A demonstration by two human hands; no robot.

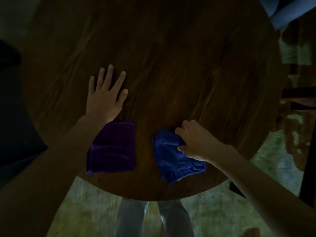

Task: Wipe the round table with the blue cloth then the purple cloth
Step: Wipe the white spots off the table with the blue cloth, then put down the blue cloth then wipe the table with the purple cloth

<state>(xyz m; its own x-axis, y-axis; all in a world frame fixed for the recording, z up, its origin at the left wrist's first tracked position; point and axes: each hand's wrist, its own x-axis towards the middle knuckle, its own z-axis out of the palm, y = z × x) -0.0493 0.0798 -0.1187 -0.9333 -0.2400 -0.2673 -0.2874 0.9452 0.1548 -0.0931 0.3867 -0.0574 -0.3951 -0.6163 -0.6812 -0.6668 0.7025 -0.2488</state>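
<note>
A dark round wooden table (171,57) fills most of the view. Near its front edge lies a folded purple cloth (112,148), partly under my left forearm. My left hand (104,94) rests flat on the wood just beyond that cloth, fingers spread, holding nothing. To the right lies a crumpled blue cloth (172,159). My right hand (195,139) pinches the blue cloth's upper right part, fingers closed on the fabric, with the rest of it resting on the table.
A dark chair or frame (301,100) stands at the table's right side. Pale fabric (287,12) shows at the top right corner. My legs (153,218) and a worn greenish floor (266,159) appear below the front edge.
</note>
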